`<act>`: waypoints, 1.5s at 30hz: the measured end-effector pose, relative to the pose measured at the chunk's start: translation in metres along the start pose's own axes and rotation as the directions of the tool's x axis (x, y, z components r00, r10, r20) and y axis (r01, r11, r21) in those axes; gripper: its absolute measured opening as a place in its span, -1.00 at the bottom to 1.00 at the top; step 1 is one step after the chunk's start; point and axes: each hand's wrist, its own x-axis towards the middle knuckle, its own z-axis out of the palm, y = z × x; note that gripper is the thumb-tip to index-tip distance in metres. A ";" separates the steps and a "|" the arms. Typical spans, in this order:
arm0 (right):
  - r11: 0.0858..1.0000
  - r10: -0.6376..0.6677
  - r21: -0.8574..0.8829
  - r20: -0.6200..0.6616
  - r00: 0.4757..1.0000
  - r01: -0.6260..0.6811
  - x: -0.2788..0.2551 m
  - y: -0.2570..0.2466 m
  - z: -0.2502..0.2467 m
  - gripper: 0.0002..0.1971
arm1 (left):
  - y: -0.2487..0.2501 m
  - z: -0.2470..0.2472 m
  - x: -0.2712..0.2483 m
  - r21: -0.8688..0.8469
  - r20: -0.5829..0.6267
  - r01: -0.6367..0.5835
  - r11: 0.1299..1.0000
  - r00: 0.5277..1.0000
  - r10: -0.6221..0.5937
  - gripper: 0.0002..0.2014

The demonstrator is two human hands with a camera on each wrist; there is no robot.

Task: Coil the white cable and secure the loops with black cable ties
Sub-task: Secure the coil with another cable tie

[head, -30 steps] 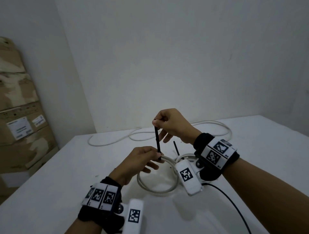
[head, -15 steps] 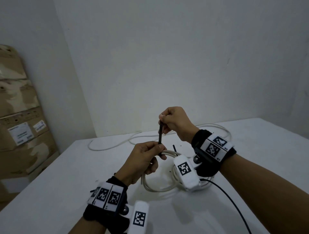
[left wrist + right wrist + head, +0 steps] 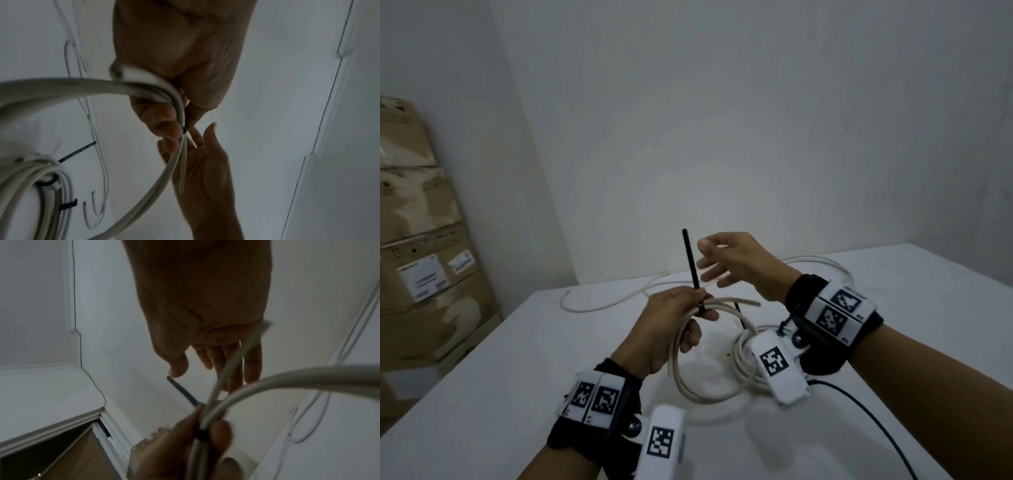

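My left hand (image 3: pixel 681 315) grips the bundled loops of the white cable (image 3: pixel 709 394) above the table. A black cable tie (image 3: pixel 691 263) wraps the bundle at that grip, and its free tail stands straight up. My right hand (image 3: pixel 717 260) hovers just right of the tail, fingers spread and holding nothing. In the left wrist view the tie's head (image 3: pixel 184 129) sits against my left fingers, and the cable's cut end (image 3: pixel 182 186) pokes out past them. Another black tie (image 3: pixel 48 182) binds the coil lower down. The right wrist view has the tail (image 3: pixel 183 393) below my open right fingers (image 3: pixel 252 363).
More of the white cable (image 3: pixel 619 294) trails loose across the white table (image 3: pixel 482 394) toward the far wall. Stacked cardboard boxes (image 3: pixel 417 257) stand at the left of the table. A thin black cord (image 3: pixel 869 414) runs from my right wrist camera off the near edge.
My right hand let go of the tie's tail and opened, drawing slightly right. My left hand raised the cable bundle a little, with the tail left standing upright.
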 end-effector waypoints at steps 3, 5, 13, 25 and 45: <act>0.994 0.043 -0.110 0.155 0.987 -0.026 -0.020 0.013 -0.003 -0.60 | 0.004 -0.008 0.007 -0.072 -0.024 -0.001 0.997 1.000 -0.001 -0.74; 0.984 0.021 -0.177 0.194 0.981 0.014 -0.030 0.023 0.002 -0.62 | 0.005 -0.011 0.011 -0.105 -0.010 0.008 0.994 1.000 -0.009 -0.69; 0.967 0.012 0.256 -0.003 1.000 -0.010 -0.037 0.044 0.003 -0.75 | -0.008 -0.015 0.006 -0.265 0.141 0.171 0.949 0.980 -0.138 -0.58; 0.930 0.243 0.242 0.166 0.956 -0.278 -0.039 0.066 -0.007 -0.75 | -0.022 -0.025 0.019 -0.514 -0.009 0.076 0.855 0.996 -0.094 -0.84; 0.876 0.344 -0.272 -0.228 0.911 -0.399 -0.040 0.094 -0.071 -0.92 | -0.041 0.044 0.058 0.558 0.029 -0.007 0.830 0.999 -0.012 -0.78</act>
